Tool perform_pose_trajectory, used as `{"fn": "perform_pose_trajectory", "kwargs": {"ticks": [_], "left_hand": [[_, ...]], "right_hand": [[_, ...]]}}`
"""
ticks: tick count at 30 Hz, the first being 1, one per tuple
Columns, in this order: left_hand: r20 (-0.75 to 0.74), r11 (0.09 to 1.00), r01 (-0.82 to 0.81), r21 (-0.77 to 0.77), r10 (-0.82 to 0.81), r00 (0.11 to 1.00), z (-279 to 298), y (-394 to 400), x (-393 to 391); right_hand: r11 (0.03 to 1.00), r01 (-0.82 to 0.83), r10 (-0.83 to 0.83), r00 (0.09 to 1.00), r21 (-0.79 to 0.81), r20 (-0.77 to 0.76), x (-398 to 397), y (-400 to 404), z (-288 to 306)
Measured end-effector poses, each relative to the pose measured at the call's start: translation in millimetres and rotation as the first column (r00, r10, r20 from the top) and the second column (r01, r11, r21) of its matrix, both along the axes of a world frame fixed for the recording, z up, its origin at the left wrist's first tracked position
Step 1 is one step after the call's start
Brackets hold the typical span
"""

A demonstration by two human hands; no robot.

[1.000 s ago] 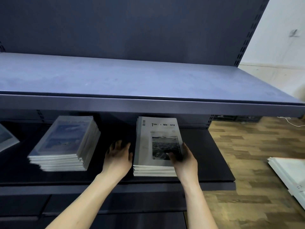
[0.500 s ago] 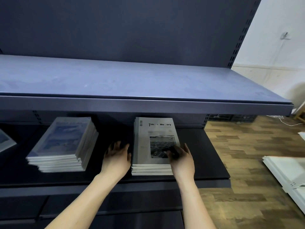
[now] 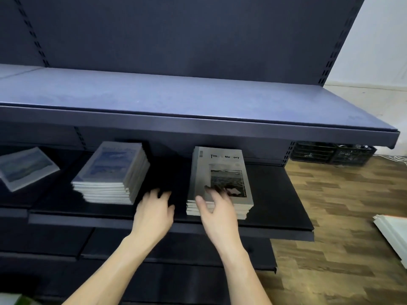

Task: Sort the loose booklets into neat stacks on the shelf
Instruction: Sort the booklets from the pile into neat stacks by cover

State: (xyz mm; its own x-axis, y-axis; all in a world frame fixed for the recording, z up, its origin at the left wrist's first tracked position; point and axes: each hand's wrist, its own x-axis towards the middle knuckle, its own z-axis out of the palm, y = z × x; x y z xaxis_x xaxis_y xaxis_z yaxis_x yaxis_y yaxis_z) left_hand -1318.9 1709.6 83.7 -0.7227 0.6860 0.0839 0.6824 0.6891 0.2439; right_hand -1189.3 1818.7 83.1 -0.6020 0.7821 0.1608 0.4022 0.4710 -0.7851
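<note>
Nearest the camera, two bare forearms reach toward the lower shelf (image 3: 286,230). The left hand (image 3: 154,211) hovers with fingers loosely spread, holding nothing, in the gap between two stacks. The right hand (image 3: 217,208) is open too, fingers relaxed over the near corner of the grey stack (image 3: 222,183) titled with a dark photo cover; whether it touches the cover I cannot tell. That stack sits square at mid-shelf, its lower copies slightly stepped out. The booklets look thin, light and floppy singly, with slick covers likely to slide, so squaring them probably works best with flat palms against opposite edges. To the left stands a taller blue-covered stack (image 3: 112,172), and farther left a single tilted booklet (image 3: 24,168) lies loose. The upper shelf (image 3: 198,119) overhangs, limiting headroom. Beyond, dark crates (image 3: 330,153) rest on the wooden floor.
</note>
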Motion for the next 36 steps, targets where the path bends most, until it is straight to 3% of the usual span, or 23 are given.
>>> {"fn": "perform_pose_trajectory", "kwargs": {"ticks": [8, 16, 25, 36], "left_hand": [[-0.010, 0.990, -0.109, 0.086, 0.110, 0.994, -8.2, -79.0, -0.2], [-0.074, 0.959, -0.281, 0.035, 0.283, 0.956, -10.1, -170.9, -31.1], [0.001, 0.929, -0.370, 0.024, 0.370, 0.929, -13.8, -293.6, -70.5], [0.027, 0.898, -0.437, 0.047, 0.436, 0.899, -14.7, -437.2, -133.6]], "right_hand": [[0.975, -0.219, 0.217, 0.975, -0.037, -0.058, -22.7, -64.2, -9.1], [0.942, -0.330, 0.316, 0.932, 0.057, 0.174, -64.2, -139.9, -7.9], [0.918, -0.395, 0.364, 0.871, 0.032, 0.328, -117.9, -260.9, -13.5], [0.884, -0.461, 0.465, 0.849, -0.079, 0.251, -195.4, -401.7, -21.7]]}}
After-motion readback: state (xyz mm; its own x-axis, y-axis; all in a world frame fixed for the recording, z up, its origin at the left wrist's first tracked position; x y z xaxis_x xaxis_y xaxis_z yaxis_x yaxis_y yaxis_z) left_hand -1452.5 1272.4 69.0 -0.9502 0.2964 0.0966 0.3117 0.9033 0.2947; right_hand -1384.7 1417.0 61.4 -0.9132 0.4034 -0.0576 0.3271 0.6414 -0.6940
